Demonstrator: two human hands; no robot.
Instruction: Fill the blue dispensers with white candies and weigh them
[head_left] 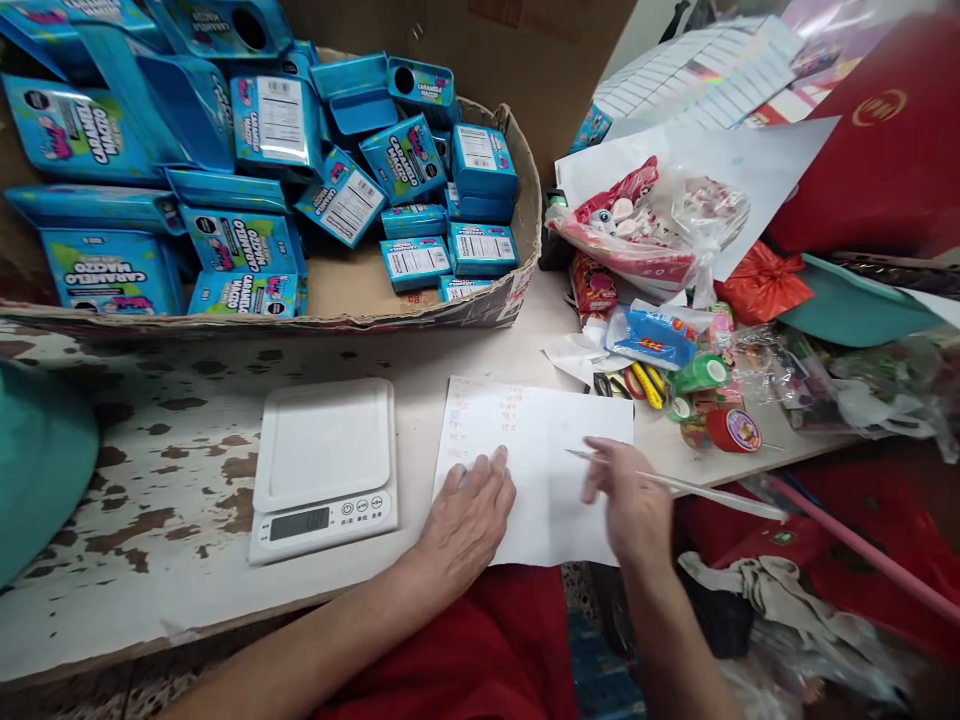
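A sheet of white paper with short rows of handwritten red figures lies at the table's front edge, its lower edge overhanging. My left hand rests flat on the sheet's left part, fingers stretched and holding nothing. Over the right side of the paper, my right hand is closed around a long, slim white pen. Its thin tip points left, above the sheet, and its long back end sticks out to the right. Left of the paper stands a white digital kitchen scale with nothing on its plate; the display's digits are hard to read.
Behind the scale stands a cardboard box of blue candy cartons. At the right are bagged items, a yellow-handled cutter, green tape and a red roll. A pink rod slants past the table's right edge.
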